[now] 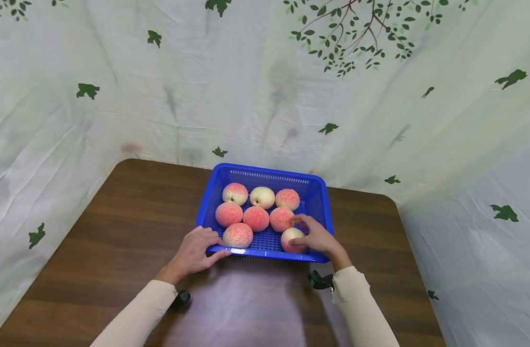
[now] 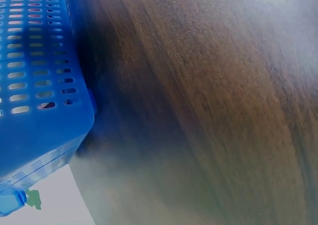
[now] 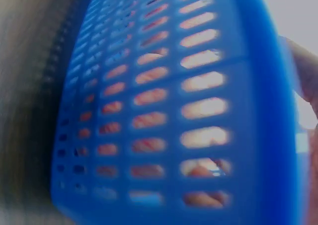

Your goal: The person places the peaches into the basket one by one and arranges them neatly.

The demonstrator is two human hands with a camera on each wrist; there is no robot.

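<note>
A blue plastic basket [image 1: 265, 255] with slotted walls holds several peaches in loose rows. In the head view my left hand [image 1: 195, 250] grips the basket's front left corner, its thumb along the front rim and its fingers over the edge. Inside the front right corner, my right hand [image 1: 314, 236] curls over a pale pink peach [image 1: 292, 239], the thumb lying across it. Just behind it is a redder peach [image 1: 282, 219], close to the fingertips. The left wrist view catches the basket wall [image 2: 44, 130]; the right wrist view has pink showing through the wall slots.
The basket stands at the back of a brown wooden table [image 1: 117, 231]. A white cloth [image 1: 247, 96] printed with leaves and branches hangs behind the table and along both sides. Near each wrist is a small black device, such as the one by the right sleeve [image 1: 320, 280].
</note>
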